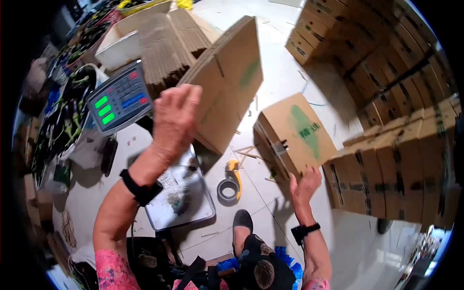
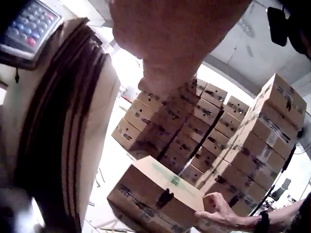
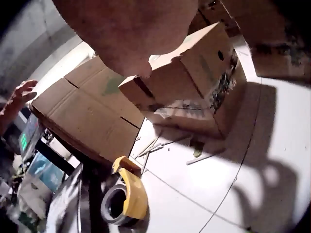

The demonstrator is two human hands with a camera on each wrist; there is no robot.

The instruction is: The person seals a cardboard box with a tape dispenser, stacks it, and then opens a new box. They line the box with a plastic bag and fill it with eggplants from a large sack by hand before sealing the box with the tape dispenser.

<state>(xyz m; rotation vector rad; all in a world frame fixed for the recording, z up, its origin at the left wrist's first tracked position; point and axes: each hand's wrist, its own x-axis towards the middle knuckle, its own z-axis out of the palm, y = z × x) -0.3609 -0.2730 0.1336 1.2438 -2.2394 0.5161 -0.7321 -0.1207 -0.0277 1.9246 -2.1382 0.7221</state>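
In the head view my left hand (image 1: 175, 118) hovers with loosely bent fingers beside the flattened cardboard boxes (image 1: 229, 79), which stand on edge. The right wrist view shows this hand (image 3: 20, 99) holding nothing, just off the cardboard's corner. My right hand (image 1: 305, 187) is at the near corner of a closed cardboard box (image 1: 302, 128) with a green mark on top. Its thumb and curled fingers grip that corner in the left wrist view, where the taped side of the box (image 2: 146, 204) also shows.
A yellow tape dispenser (image 1: 234, 181) lies on the floor near my foot. Left of it is a scale platform (image 1: 181, 203), its lit display (image 1: 121, 96) above. Eggplants (image 1: 72, 116) fill containers at left. Stacked cartons (image 1: 386, 169) line the right side.
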